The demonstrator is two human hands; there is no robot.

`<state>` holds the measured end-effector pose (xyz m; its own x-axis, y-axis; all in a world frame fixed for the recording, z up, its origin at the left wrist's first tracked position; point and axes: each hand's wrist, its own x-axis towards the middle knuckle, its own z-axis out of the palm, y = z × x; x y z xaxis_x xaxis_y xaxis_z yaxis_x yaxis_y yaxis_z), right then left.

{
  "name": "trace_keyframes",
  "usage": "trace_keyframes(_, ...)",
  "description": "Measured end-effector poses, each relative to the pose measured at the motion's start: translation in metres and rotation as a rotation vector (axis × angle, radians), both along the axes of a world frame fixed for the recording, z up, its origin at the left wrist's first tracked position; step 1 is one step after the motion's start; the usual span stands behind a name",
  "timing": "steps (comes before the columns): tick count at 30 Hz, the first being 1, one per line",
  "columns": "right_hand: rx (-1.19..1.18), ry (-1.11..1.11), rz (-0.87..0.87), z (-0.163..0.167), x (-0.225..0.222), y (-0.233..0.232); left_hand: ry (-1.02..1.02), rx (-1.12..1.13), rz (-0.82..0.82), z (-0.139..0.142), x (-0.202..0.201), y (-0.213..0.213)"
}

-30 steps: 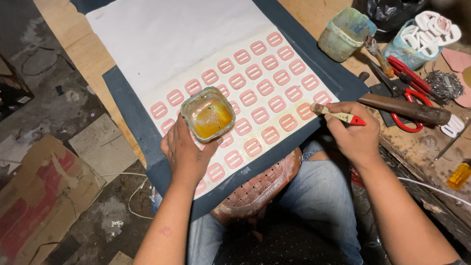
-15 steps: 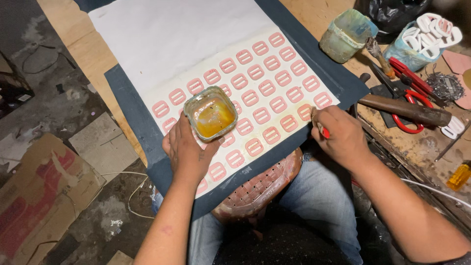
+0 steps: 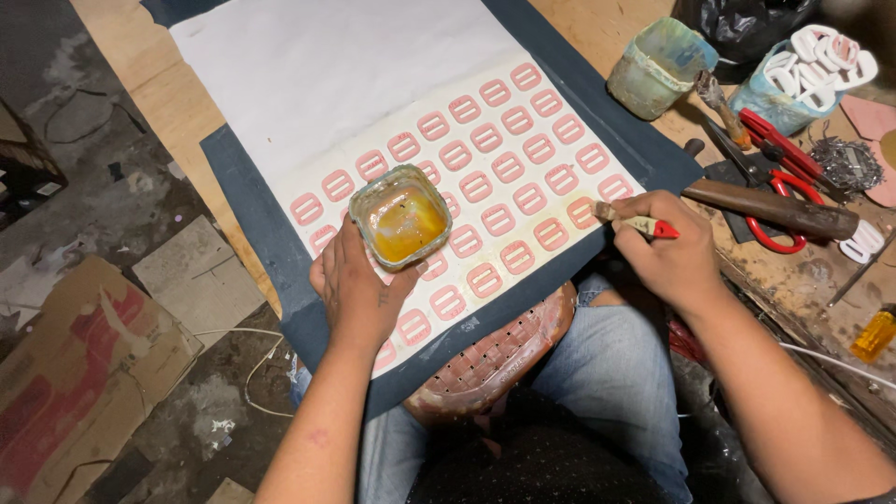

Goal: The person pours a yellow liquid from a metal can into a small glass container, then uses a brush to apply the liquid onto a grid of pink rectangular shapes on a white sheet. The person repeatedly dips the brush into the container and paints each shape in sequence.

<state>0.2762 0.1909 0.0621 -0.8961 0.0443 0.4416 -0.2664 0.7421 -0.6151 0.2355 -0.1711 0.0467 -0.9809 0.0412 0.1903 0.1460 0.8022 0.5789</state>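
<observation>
Glue jar [image 3: 400,217] and brush [image 3: 637,223] in hands, tools [image 3: 775,191] just beside.

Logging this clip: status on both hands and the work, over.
Left hand holds glass jar of amber glue. Right hand holds red-handled brush at a pink buckle piece on white sheet. Nothing in the way.

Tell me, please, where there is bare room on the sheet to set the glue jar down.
The blank upper half of the white sheet, above the pink buckle rows, is free. The bench right of the dark board is crowded: tub, hammer, red scissors.
</observation>
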Motion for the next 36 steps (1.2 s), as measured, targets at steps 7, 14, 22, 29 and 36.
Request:
trace_keyframes(7, -0.148, -0.057, -0.085, 0.002, -0.006, -0.006, -0.006, 0.007, 0.012, -0.001, 0.000, 0.000)
trace_keyframes(14, 0.000, 0.027, 0.083, -0.009, -0.010, -0.003, -0.018, -0.014, -0.003, -0.003, 0.000, -0.002)
trace_keyframes(22, -0.239, -0.156, -0.168, 0.003, -0.015, 0.014, 0.009, -0.003, -0.016, 0.000, 0.001, -0.002)
trace_keyframes(29, -0.060, -0.089, -0.010, 0.003, -0.005, 0.005, 0.009, 0.007, -0.007, -0.003, 0.001, -0.002)
trace_keyframes(36, 0.181, -0.096, 0.078, 0.007, -0.010, 0.000, 0.018, 0.000, -0.014, -0.004, 0.001, -0.002)
